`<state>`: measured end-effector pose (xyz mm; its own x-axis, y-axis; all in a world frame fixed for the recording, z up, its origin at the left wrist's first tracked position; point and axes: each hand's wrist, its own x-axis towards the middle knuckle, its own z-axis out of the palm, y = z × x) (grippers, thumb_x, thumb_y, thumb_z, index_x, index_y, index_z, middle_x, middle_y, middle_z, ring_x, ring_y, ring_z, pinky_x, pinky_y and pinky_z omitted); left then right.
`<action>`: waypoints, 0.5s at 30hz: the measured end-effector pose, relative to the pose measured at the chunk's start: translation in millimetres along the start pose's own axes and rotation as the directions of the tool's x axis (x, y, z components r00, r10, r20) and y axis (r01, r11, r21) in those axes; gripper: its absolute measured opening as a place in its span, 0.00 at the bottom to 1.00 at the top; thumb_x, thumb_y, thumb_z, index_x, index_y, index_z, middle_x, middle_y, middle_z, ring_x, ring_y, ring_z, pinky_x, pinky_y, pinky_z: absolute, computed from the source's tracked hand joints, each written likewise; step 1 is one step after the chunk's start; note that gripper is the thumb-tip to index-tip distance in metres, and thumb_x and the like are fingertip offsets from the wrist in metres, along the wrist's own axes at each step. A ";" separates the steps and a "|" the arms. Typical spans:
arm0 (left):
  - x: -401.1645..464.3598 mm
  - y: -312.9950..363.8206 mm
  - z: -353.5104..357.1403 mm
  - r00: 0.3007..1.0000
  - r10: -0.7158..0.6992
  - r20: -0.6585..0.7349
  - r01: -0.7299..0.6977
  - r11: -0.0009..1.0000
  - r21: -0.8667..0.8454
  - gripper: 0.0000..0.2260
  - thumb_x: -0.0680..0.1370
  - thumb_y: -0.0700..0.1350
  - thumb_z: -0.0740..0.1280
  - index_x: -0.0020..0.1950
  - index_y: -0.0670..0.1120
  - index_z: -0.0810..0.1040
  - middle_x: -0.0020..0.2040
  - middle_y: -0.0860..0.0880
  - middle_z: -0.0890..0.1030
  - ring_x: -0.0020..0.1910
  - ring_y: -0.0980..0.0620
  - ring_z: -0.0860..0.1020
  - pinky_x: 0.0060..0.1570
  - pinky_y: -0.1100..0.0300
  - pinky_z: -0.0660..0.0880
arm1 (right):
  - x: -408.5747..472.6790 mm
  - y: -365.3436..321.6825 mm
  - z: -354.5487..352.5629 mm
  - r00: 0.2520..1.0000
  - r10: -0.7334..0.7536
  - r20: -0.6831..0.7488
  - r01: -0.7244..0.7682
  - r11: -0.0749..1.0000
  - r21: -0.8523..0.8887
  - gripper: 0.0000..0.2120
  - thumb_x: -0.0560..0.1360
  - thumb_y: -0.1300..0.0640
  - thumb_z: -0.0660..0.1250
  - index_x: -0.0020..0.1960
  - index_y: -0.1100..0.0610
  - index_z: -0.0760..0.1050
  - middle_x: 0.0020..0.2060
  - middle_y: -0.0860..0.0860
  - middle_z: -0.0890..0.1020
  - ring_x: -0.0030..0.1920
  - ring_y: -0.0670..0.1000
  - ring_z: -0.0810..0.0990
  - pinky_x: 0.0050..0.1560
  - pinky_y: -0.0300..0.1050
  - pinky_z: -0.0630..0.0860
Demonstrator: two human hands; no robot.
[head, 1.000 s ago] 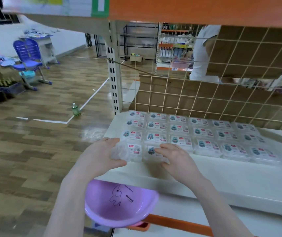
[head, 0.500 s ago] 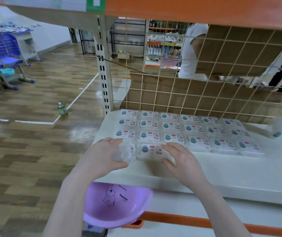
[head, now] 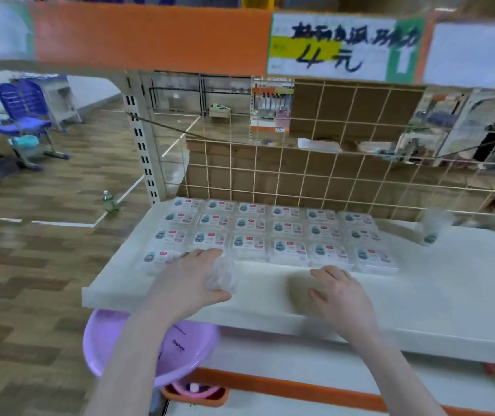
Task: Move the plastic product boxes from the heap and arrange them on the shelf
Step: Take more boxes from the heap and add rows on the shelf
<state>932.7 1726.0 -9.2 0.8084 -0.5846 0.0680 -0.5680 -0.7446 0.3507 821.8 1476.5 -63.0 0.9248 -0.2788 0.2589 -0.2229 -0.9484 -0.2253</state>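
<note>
From your head camera, the clearest writing is on the price sign [head: 342, 46] fixed to the orange edge strip [head: 150, 37] of the shelf above: handwritten characters too smeared to read, then "4元" below them. The purple basin [head: 150, 349] under the shelf's front left corner carries small dark print that the blur keeps you from reading.

The plastic product boxes [head: 270, 232] lie flat on the white shelf [head: 420, 295] in neat rows running from the wire grid back panel [head: 315, 163] toward the front edge, starting at the shelf's left end. Each has a label with a bluish round mark and a red tag; the text is too small to make out. One more box [head: 159, 258] begins a front row at the left edge.

Your left hand [head: 192, 280] is over the front left part of the shelf, fingers curled around a clear crinkly item [head: 220, 276], just beside that front box. Your right hand [head: 341, 295] rests palm down on the bare shelf near the front edge, fingers spread and relaxed, holding nothing, just short of the front row of boxes.

A bottle [head: 110, 201] stands on the wooden floor to the left.
</note>
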 end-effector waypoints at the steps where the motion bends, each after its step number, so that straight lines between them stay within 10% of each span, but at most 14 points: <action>1: 0.4 10.5 4.5 1.000 0.003 0.007 -0.003 1.000 0.008 0.35 0.69 0.59 0.72 0.72 0.53 0.63 0.67 0.52 0.71 0.66 0.51 0.68 0.62 0.59 0.65 | -1.4 9.5 -1.5 1.000 -0.009 0.011 0.009 1.000 0.006 0.16 0.73 0.56 0.68 0.60 0.58 0.77 0.56 0.54 0.78 0.56 0.57 0.76 0.56 0.48 0.70; 15: 8.7 92.7 62.1 0.985 -0.028 0.171 0.008 0.993 0.117 0.36 0.71 0.60 0.69 0.74 0.51 0.62 0.70 0.49 0.68 0.68 0.49 0.67 0.66 0.58 0.63 | -7.8 68.6 -3.6 0.994 -0.105 0.022 0.101 0.987 0.127 0.14 0.73 0.57 0.66 0.58 0.58 0.78 0.55 0.53 0.78 0.57 0.56 0.74 0.58 0.48 0.70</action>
<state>877.5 1631.9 -34.1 0.7858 -0.6099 -0.1024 -0.5756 -0.7819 0.2395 798.2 1413.0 -77.1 0.9496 -0.1747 0.2601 -0.0873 -0.9448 -0.3157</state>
